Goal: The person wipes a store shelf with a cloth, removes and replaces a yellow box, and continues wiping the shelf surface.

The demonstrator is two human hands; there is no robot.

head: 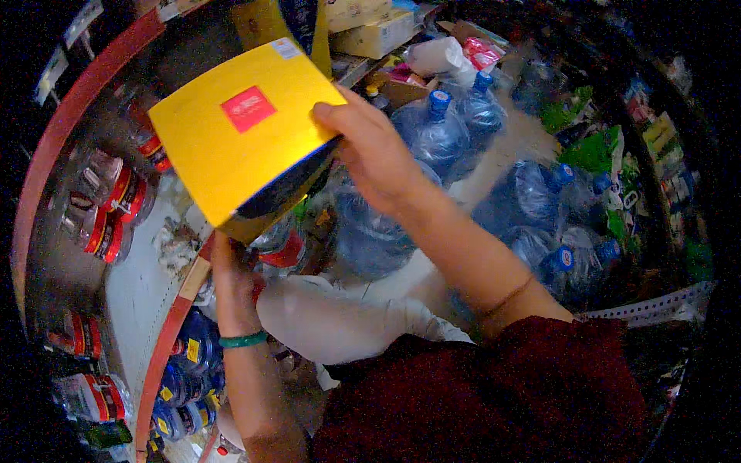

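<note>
A yellow cardboard box with a red square on its top and a dark side is held up in front of me. My right hand grips its right corner, with the thumb lying on the top face. Under the near corner, my left hand supports the box from below; its fingers are mostly hidden behind the box. A green bangle circles my left wrist.
Large blue water jugs wrapped in clear plastic stand on the right. Clear bottles with red labels stand on a shelf at left, behind a curved red shelf edge. Blue-labelled bottles sit lower left. Cartons are stacked at the back.
</note>
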